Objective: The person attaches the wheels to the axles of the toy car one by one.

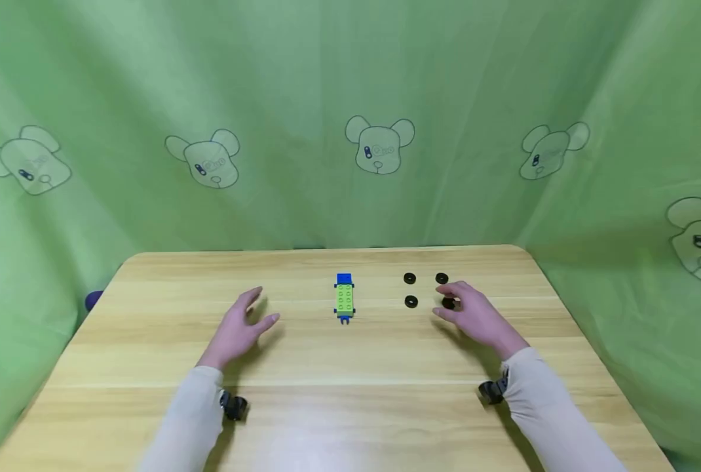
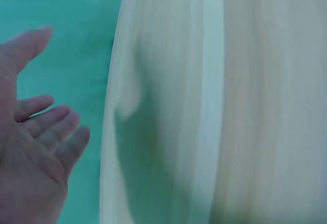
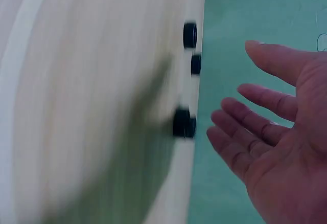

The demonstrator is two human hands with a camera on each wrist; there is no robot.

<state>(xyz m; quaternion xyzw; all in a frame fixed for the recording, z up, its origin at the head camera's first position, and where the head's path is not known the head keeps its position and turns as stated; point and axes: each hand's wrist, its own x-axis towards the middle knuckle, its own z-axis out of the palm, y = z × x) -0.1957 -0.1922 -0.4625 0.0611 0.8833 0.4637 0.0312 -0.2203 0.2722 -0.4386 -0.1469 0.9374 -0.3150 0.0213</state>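
A green curtain hangs in folds from 9 through 12 to 3 o'clock, printed with 5 cartoon animal faces. The pale wooden desk rounds off at 10 and 2 o'clock; glare whitens it at 6.

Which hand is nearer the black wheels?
Right. The right hand hovers beside the wheels, partly hiding one; the left hand is farther off, left of the toy.

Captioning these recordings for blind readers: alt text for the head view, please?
The left hand and right hand, both empty, hover over a wooden table, the right near four black rings. A green and blue brick toy lies between the hands; a green curtain hangs behind.
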